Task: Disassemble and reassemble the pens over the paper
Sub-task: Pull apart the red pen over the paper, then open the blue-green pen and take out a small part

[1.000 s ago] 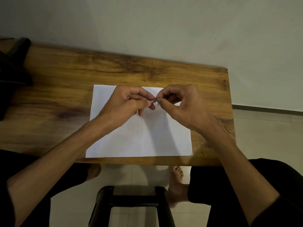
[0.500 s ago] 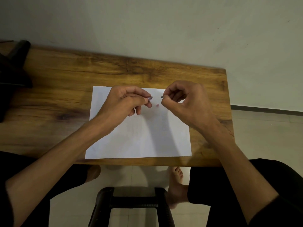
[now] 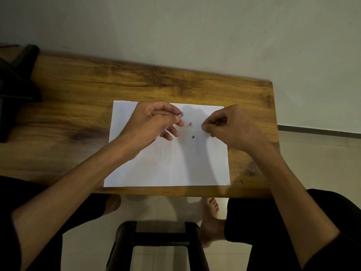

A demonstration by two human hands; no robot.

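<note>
A wooden table point(image 3: 78, 106) with a warm, strongly grained top stands against a pale wall, its near edge running across the middle of the view and its right end stopping short of the tiled floor. Flat on it lies a white sheet of paper point(image 3: 166, 165), set toward the near edge and right of centre. Two small bits rest on the sheet — a pinkish piece point(image 3: 190, 124) and, just below it, a dark piece point(image 3: 193, 136). At the far left a black object point(image 3: 17, 85) sits on the wood — too dim to name.
</note>
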